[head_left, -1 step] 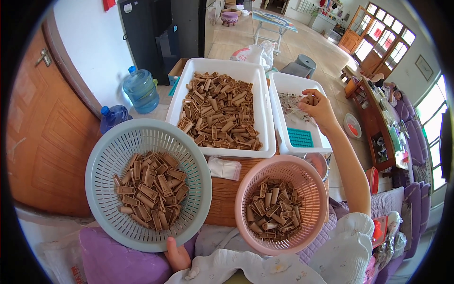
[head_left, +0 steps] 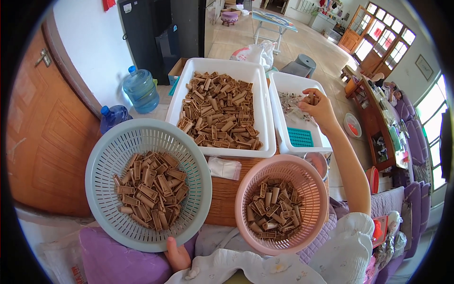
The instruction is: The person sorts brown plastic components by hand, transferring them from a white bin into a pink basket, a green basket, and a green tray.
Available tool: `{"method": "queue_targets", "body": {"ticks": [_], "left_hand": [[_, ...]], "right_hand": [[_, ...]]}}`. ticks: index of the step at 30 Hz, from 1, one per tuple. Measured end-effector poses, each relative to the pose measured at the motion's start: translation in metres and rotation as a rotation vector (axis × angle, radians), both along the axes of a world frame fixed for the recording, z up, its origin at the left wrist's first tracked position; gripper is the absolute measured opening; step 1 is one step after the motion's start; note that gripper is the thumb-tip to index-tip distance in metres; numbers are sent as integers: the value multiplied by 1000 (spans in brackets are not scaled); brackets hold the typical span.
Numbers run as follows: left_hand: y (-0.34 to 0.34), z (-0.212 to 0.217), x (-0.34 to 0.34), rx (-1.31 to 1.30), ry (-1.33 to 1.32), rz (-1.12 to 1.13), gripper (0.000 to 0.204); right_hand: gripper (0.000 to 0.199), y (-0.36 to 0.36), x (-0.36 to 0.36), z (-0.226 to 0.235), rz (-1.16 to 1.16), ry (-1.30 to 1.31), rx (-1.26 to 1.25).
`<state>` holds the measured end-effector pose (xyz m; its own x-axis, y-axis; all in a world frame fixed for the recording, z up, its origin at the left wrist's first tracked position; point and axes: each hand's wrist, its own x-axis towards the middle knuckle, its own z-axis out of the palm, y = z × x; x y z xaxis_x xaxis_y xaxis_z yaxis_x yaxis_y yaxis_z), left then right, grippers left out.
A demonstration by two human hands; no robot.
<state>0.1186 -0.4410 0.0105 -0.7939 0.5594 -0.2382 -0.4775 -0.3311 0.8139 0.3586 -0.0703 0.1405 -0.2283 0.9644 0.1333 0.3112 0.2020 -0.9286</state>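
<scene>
My right hand (head_left: 319, 111) is raised over the smaller white tray (head_left: 326, 145), fingers curled round brown plastic pieces (head_left: 310, 100). In that tray lie small clear and dark bits (head_left: 289, 100) and a teal ribbed mat (head_left: 300, 137). With its thumb against the near rim of a grey-blue colander (head_left: 101, 199), my left hand (head_left: 178, 258) grips it; the other fingers are mostly hidden. Hollow brown plastic pieces (head_left: 152, 189) fill its bottom. Similar pieces (head_left: 274, 208) sit in the pink colander (head_left: 309, 177), and many more (head_left: 220, 111) in the large white tray (head_left: 267, 106).
A clear plastic bag (head_left: 223, 168) lies on the wooden table (head_left: 222, 201) between the colanders. Two blue water jugs (head_left: 141, 90) stand at the left near a wooden door (head_left: 52, 137). Behind the trays are a grey stool (head_left: 305, 62) and a white bag (head_left: 257, 54). A person (head_left: 391, 92) reclines at far right.
</scene>
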Motion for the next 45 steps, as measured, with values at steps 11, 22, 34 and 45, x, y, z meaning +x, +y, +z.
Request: {"method": "queue_targets", "body": {"ticks": [11, 22, 34, 45], "left_hand": [[6, -3, 1, 38, 48, -16, 61], [2, -14, -6, 63, 1, 11, 58], [6, -14, -11, 66, 36, 50, 60], [7, -16, -11, 29, 22, 17, 62]], "right_hand": [[19, 43, 64, 5, -184, -897, 468], [19, 56, 142, -9, -262, -1099, 365], [22, 26, 268, -7, -464, -379, -270], [22, -15, 317, -47, -484, -263, -322]]}}
